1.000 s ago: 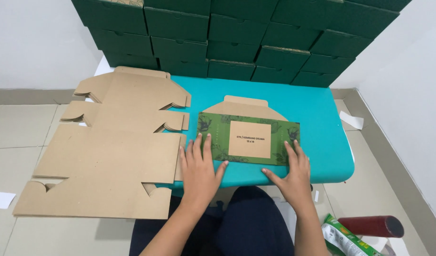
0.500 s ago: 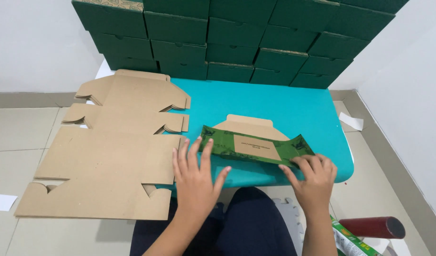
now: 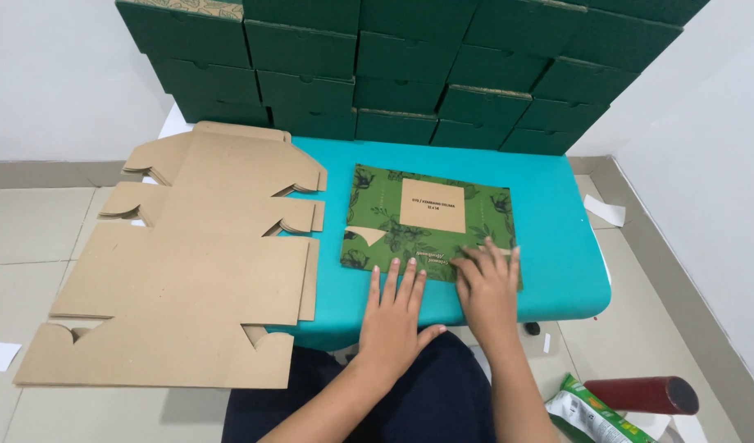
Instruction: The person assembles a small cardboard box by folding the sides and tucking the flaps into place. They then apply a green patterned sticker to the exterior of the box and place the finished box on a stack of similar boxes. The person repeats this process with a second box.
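both grips (image 3: 442, 299) now on flattened green box (image 3: 430, 220)

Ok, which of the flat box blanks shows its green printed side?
The one on the teal table under both hands: green printed blank. The stacked blanks left of it show plain brown.

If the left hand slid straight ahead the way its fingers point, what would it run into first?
The left hand lies flat on the teal table, fingertips at the near edge of the green printed box blank. It would meet that blank first; whether it would ride over or push it is unclear.
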